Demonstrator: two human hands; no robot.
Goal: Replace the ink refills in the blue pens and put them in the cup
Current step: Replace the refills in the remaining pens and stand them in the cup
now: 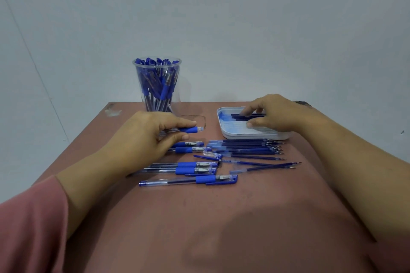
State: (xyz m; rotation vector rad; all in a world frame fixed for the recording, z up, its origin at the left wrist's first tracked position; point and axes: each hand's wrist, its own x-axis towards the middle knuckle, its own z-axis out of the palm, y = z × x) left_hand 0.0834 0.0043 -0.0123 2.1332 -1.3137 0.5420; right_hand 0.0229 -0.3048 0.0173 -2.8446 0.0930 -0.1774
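Blue pens [160,86] crowd the cup [142,64] at eleven o'clock, so most look done; loose pens [188,179] lie at centre. Left hand [153,134] grips an open barrel [188,129]; right hand [275,114], at two o'clock, touches refills [238,117] in the tray [244,136], grip unclear.

cup [135,64]: on table [221,217], behind left hand [153,133] fingers; stored pens [160,86] in it
held pen [188,129]: pinched in left fingers, end pointing right
tray [255,135]: under right hand [275,113]; tray refills [237,117] touching fingertips
loose refills [250,148]: before tray
loose pens [190,170]: before left fingers
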